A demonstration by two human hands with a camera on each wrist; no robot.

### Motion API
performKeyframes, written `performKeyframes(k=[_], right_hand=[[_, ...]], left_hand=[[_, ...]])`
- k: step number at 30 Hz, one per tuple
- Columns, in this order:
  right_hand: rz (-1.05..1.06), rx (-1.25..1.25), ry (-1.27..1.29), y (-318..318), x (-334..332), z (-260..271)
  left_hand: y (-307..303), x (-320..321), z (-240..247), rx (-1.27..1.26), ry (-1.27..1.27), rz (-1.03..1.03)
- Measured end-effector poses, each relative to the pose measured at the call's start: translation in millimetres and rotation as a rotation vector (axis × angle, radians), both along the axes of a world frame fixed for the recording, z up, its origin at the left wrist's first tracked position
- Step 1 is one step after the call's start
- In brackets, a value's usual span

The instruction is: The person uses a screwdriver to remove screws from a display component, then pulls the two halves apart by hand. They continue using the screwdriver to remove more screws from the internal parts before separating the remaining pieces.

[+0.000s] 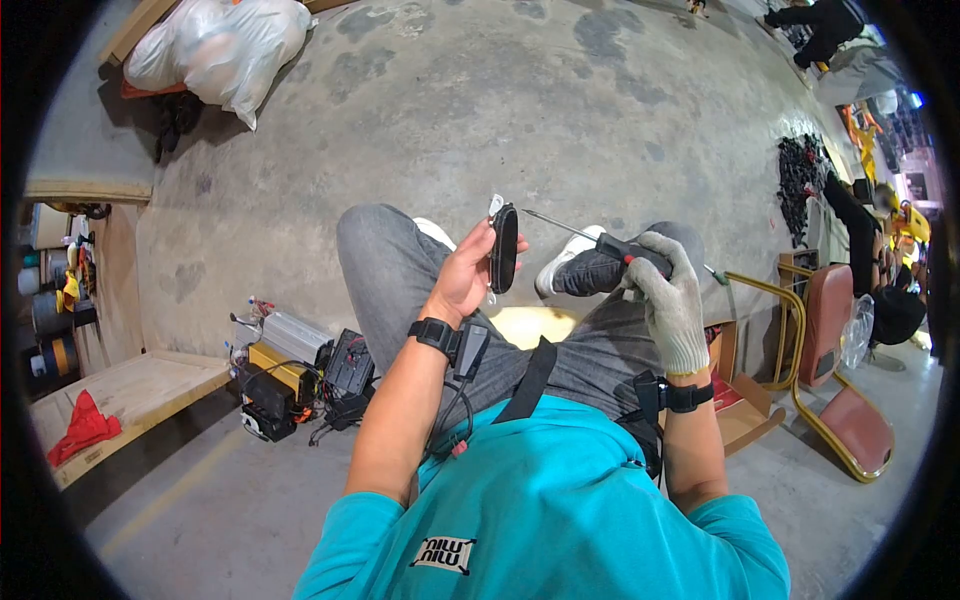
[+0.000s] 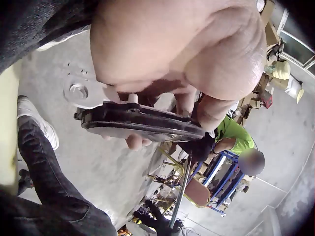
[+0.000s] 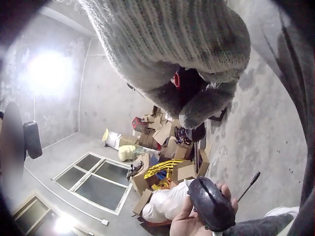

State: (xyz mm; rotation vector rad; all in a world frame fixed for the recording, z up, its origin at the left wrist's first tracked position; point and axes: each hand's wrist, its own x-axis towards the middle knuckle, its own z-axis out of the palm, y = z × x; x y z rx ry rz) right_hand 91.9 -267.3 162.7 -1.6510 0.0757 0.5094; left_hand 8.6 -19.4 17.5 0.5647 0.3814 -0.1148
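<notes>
My bare left hand (image 1: 466, 272) grips an elongated oval black housing (image 1: 504, 250) by its edge. A pale tab (image 1: 496, 205) sticks out at its upper end; in the left wrist view the tab (image 2: 78, 92) is flat, with a round boss. My right hand (image 1: 667, 290), in a grey knit glove, holds a screwdriver (image 1: 622, 250) with a dark handle and a red detail. Its long thin shaft (image 1: 560, 226) points toward the housing, the tip a short way from it. In the right wrist view the housing's rounded black face (image 3: 211, 204) shows.
I sit with knees apart over the concrete floor (image 1: 460, 110). Electrical units and cables (image 1: 300, 365) lie left, beside a low wooden bench (image 1: 130, 400) with a red cloth (image 1: 84, 428). A chair (image 1: 825, 325) and a cardboard box (image 1: 745, 400) stand right. White bags (image 1: 215, 55) lie far left.
</notes>
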Motion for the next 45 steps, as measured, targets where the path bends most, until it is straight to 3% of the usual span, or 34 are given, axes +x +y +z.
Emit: performKeyframes(k=[45], right_hand=[[0.015,-0.108,-0.050,-0.5,2.6,0.0]], left_hand=[[-4.7,-3.1,-4.2,0.114,-0.023,-0.052]])
